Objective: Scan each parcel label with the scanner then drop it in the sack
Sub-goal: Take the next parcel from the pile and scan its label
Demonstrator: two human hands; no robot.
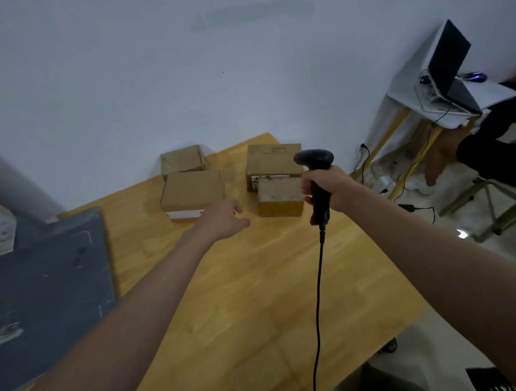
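Setting: pale bare wall behind a light wooden table (242,288); second small white table with an open laptop (452,68) off the right edge, a seated person partly in view there.

Stock, far edge of the wooden table, near its far corner:
- flat brown cardboard parcel with a white label strip on its near side (192,190), left of the group;
- small brown cardboard parcel (182,159) just behind it, against the wall;
- larger brown cardboard parcel with a handwritten white label (272,160), right of the group;
- short brown cardboard parcel (280,198) touching its front.

Left edge: dark grey flat sack (43,289), lying partly over the table, mouth not discernible.

Right hand (329,187): fingers wrapped round the handle of a black pistol-grip corded scanner (316,176), head level, aimed toward the wall; black cable (317,298) trailing down across the table toward the near edge.

Left hand (224,217): fingers apart and loosely bent, holding nothing, just short of the flat parcel, seemingly reaching for it.

Risks, judged:
- label strip facing sideways, so a scan likely to miss unless parcel turned;
- cable liable to drag or snag on a lifted parcel;
- short parcel liable to be nudged during a reach across;
- sack lying flat, so a one-handed drop liable to land on top, not inside.
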